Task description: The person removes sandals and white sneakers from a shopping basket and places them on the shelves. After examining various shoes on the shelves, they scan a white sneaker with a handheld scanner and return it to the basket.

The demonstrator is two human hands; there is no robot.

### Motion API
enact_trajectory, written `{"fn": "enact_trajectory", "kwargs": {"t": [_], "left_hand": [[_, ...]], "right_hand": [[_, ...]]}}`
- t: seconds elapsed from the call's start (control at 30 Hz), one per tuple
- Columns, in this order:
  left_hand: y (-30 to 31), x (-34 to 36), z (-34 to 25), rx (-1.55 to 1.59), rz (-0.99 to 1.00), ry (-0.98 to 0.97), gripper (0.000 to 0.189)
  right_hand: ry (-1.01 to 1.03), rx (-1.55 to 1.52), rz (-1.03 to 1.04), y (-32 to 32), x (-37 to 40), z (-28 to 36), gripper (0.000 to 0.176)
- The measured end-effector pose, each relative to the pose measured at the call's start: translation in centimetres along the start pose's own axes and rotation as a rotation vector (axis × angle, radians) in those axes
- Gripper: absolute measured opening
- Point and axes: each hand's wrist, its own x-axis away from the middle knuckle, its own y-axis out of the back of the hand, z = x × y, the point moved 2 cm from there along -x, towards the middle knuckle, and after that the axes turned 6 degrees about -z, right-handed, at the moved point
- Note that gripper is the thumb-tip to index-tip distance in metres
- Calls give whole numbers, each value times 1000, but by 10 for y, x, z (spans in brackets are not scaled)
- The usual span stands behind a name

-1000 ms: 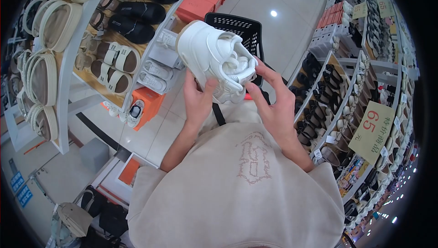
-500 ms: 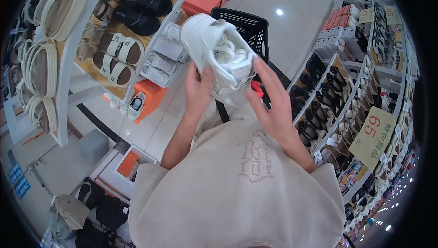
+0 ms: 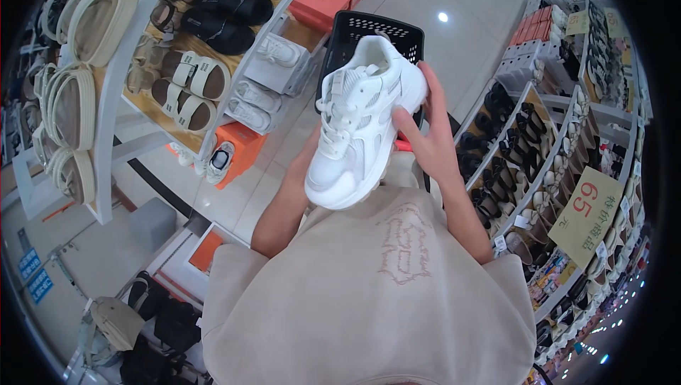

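Note:
A white lace-up sneaker (image 3: pixel 358 126) is held up in front of my chest, toe pointing down and toward me, its upper and laces facing me. My right hand (image 3: pixel 429 133) grips it at the heel end, thumb on the side and fingers around the back. My left hand (image 3: pixel 309 149) is mostly behind the sneaker, and its fingers are hidden. Beyond the sneaker is a black perforated basket (image 3: pixel 347 25). A small red part (image 3: pixel 403 146) shows just below my right thumb.
Display shelves at left carry white-strapped sandals (image 3: pixel 191 91), black shoes (image 3: pixel 220 30) and boxed white sneakers (image 3: pixel 259 105). An orange shoebox (image 3: pixel 245 149) is low beside them. Shoe racks at right bear a price sign (image 3: pixel 587 216). Backpacks (image 3: pixel 117 322) are at lower left.
The sneaker has been turned over end to end: its toe now points down toward me and its upper faces me. My left hand has gone behind it; my right is at its heel.

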Motion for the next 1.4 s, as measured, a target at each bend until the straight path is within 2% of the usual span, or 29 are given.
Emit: {"fn": "enact_trajectory", "kwargs": {"t": [0.03,0.07,0.13,0.17,0.23,0.27,0.3,0.33,0.37,0.43,0.47,0.53,0.57,0.63,0.67,0.73,0.77,0.83,0.87,0.93,1.03,1.13,1.17,1.2,1.27,1.3,1.33,1.4], "left_hand": [[-8,1,4,106,115,36,56],[-11,-2,7,108,114,39,56],[-12,-6,8,52,-68,-102,58],[-14,-7,7,53,-68,-100,58],[-20,-10,2,58,65,-76,59],[-17,-14,1,59,66,-75,59],[-15,-18,1,167,158,13,58],[-15,-20,2,276,249,101,57],[-15,-19,4,278,250,103,57],[-14,-20,7,62,131,25,56],[-14,-22,6,64,134,29,56],[-17,-22,1,-21,318,28,56],[-16,-19,0,-19,320,28,56],[-11,-10,-7,-151,-32,-113,57],[-15,-12,-16,-148,-32,-115,57],[-25,-17,-39,-260,-359,-33,64],[-22,-15,-38,-257,-360,-35,64],[-22,-8,-38,-343,-247,-189,67],[-25,-5,-35,-339,-250,-193,67],[-50,2,-32,-896,-221,-359,66],[-54,0,-31,-890,-325,-279,59],[-49,-5,-29,-788,-299,-264,57],[-43,-6,-27,-731,-394,-195,57],[-40,-8,-27,-731,-389,-192,57],[-34,-12,-25,-257,-297,17,60],[-36,-12,-24,-164,-229,83,56],[-39,-9,-21,-163,-228,82,56],[-51,-1,-15,-390,-313,-128,48]], "right_hand": [[-108,-140,-10,-4,0,-3,81],[-215,-279,-19,-6,0,-5,85],[-237,-276,-21,-5,1,-6,84],[-256,-273,-22,-4,1,-7,83],[-272,-344,-74,-1,1,-8,79],[-286,-416,-124,0,0,-9,75],[-287,-415,-124,3,-1,-8,75],[-375,-557,-148,8,-4,-7,71],[-464,-698,-173,11,-7,-7,66],[-459,-721,-120,13,-9,-6,63],[-452,-747,-64,14,-10,-5,59],[-458,-705,-51,21,-12,0,59],[-462,-666,-33,25,-13,3,59],[-418,-605,-55,31,-14,10,62],[-369,-548,-78,34,-15,12,64],[-309,-472,-97,41,-16,12,65],[-252,-398,-118,45,-15,13,67],[-254,-416,-121,48,-12,12,67],[-256,-434,-127,49,-11,13,67],[-224,-388,-102,49,-10,17,66],[-207,-335,-97,43,-11,21,66],[-246,-313,-85,38,-12,16,69],[-161,-285,-75,37,-14,10,68],[-76,-260,-59,35,-16,4,68],[-20,-251,-75,31,-25,-2,66],[37,-245,-89,29,-27,-2,64],[38,-245,-88,27,-27,1,64],[-57,-192,-123,25,-29,6,59]]}}
